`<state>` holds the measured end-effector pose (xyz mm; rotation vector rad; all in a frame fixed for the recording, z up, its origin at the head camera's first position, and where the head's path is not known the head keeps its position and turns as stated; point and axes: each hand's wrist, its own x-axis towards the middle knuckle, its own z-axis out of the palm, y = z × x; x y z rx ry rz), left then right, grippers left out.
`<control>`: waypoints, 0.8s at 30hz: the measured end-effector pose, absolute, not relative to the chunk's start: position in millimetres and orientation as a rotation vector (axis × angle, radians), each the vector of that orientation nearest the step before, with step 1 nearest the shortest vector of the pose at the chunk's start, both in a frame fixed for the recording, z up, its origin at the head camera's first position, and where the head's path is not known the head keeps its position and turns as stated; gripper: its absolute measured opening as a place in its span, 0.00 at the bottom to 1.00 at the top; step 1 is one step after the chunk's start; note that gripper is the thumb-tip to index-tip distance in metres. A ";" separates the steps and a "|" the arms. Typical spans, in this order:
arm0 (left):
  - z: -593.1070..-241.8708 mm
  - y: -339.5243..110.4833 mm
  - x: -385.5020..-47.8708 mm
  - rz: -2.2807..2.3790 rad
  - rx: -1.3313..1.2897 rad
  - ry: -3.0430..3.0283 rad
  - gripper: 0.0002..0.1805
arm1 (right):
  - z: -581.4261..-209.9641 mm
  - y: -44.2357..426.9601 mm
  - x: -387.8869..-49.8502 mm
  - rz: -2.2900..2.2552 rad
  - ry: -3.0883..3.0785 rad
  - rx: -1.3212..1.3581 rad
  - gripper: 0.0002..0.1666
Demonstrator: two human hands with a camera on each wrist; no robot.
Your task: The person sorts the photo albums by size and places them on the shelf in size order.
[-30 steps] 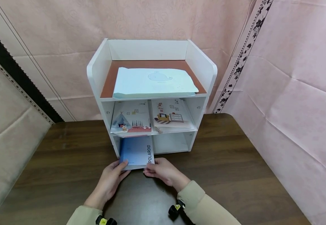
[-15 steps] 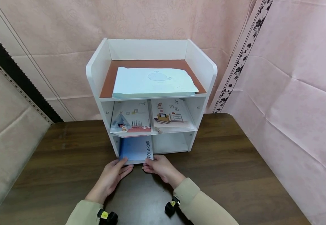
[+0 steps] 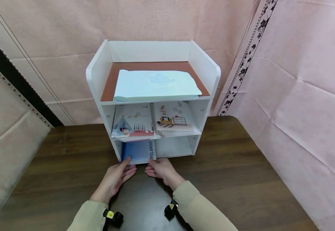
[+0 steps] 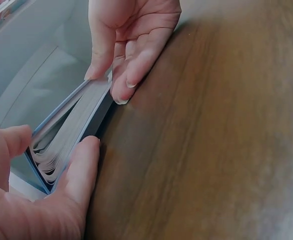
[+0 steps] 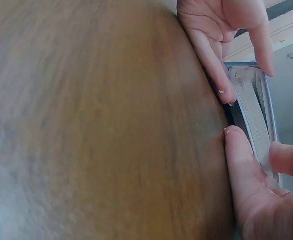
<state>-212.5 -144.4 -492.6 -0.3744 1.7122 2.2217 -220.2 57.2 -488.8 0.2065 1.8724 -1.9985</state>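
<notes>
A blue photo album (image 3: pixel 138 150) lettered POLAROID lies in the lower left compartment of a white shelf unit (image 3: pixel 197 73), its near edge at the opening. My left hand (image 3: pixel 114 179) pinches the near left corner, thumb on the cover and fingers below. At the near right corner my right hand (image 3: pixel 163 171) holds it the same way. Page edges of the album (image 4: pixel 69 125) face out between both hands in the left wrist view. The right wrist view has the album (image 5: pixel 254 100) slightly gaping under its cover, with the far part hidden inside the compartment.
On the middle shelf lie two illustrated booklets, a tent one (image 3: pixel 133 123) and a furniture one (image 3: pixel 174 117). A pale whale-print pad (image 3: pixel 157 85) rests on the brown top. The unit stands on a dark wooden table (image 3: pixel 228 179) before pink cloth (image 3: pixel 156 19).
The album has slid away from me, deeper into the lower left compartment, with both hands following it forward. The view has shifted slightly.
</notes>
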 end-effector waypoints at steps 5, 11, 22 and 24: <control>-493.2 -141.6 -214.5 2.213 -0.405 1.709 0.44 | -490.4 56.1 -220.2 -1.998 1.894 0.221 0.25; -495.5 -138.9 -215.0 2.211 -0.392 1.723 0.46 | -490.9 57.7 -220.4 -2.011 1.893 0.225 0.25; -492.3 -139.1 -209.4 2.165 -0.367 1.773 0.44 | -487.7 63.3 -216.0 -1.980 1.846 0.155 0.29; -491.4 -141.3 -206.4 2.130 -0.334 1.784 0.44 | -486.1 66.9 -212.1 -1.977 1.823 0.094 0.30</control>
